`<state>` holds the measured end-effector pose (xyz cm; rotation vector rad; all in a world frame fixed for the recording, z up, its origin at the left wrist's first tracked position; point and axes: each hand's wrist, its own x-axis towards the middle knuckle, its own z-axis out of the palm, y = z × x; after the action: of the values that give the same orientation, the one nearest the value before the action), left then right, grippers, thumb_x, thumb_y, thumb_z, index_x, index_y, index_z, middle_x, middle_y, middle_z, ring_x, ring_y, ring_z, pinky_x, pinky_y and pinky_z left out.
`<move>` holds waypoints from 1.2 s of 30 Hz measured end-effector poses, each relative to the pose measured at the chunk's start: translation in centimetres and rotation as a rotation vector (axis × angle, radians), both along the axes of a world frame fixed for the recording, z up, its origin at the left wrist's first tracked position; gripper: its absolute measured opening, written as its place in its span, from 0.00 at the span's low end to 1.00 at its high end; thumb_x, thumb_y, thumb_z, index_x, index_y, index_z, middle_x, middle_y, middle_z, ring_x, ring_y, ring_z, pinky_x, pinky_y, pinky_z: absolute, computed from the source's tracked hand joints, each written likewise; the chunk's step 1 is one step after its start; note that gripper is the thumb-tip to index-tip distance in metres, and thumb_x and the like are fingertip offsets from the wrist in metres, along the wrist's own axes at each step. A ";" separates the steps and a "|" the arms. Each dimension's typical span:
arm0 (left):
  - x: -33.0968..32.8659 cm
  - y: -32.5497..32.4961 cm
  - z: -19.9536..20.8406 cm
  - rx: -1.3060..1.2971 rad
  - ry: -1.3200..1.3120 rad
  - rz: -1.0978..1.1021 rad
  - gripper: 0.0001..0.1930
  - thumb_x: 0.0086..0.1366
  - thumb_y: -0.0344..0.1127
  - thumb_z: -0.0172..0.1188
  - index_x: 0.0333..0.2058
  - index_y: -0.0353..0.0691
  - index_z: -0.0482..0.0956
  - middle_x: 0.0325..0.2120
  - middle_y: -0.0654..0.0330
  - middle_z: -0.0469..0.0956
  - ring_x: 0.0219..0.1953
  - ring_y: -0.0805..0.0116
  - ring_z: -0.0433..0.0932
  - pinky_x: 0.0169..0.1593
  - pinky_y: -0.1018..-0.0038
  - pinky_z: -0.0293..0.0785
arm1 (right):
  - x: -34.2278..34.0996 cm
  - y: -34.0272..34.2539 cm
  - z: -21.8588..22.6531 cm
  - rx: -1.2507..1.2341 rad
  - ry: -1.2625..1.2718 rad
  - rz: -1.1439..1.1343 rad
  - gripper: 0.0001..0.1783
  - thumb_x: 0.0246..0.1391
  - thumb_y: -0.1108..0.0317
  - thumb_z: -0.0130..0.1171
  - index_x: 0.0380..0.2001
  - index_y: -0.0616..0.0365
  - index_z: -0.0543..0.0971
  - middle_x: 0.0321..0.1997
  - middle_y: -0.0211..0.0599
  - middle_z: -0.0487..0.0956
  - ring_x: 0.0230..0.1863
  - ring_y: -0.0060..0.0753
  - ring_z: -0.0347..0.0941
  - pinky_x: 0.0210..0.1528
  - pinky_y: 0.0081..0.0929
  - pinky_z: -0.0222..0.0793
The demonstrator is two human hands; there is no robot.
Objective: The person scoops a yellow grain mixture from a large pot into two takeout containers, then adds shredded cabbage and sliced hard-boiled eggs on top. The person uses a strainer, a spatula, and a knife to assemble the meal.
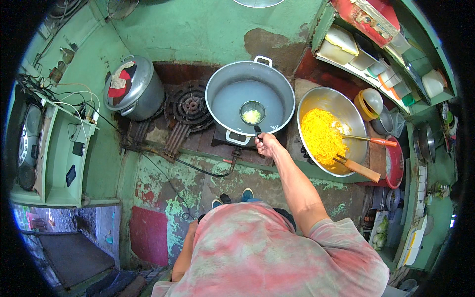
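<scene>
My right hand [267, 145] is closed around the black handle of a small round strainer [243, 112]. Pale yellow pieces [252, 116] lie in its bowl. The strainer is over a large grey two-handled pot [216, 101] holding cloudy whitish liquid [232, 96]; I cannot tell whether it touches the liquid. My left arm hangs down beside my body, its hand hidden by my shirt. To the right of the pot, a wide metal bowl [357, 110] holds yellow shredded or noodle-like food [321, 136]. Two utensils, one with an orange handle [383, 142] and one with a wooden handle [363, 171], lean in it.
Left of the pot is a bare gas burner [191, 105], then a lidded metal pot [141, 91] with cloths on top. A black hose [203, 173] runs along the stove's front. Shelves with plastic containers [339, 45] rise at right, near a red basin [394, 166].
</scene>
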<state>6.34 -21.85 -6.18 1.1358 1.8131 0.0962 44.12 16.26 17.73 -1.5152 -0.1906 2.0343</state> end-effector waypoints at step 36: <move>10.6 3.7 13.6 -0.094 -0.395 0.545 0.18 0.68 0.46 0.53 0.42 0.36 0.80 0.40 0.55 0.81 0.40 0.63 0.80 0.45 0.69 0.76 | 2.3 -0.8 -0.3 0.072 -0.010 0.074 0.08 0.64 0.66 0.43 0.30 0.53 0.65 0.21 0.24 0.67 0.15 0.15 0.56 0.17 0.20 0.52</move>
<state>16.90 -18.15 7.47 0.4865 1.6964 0.5120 46.46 15.50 17.42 -1.4937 -0.3254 2.0553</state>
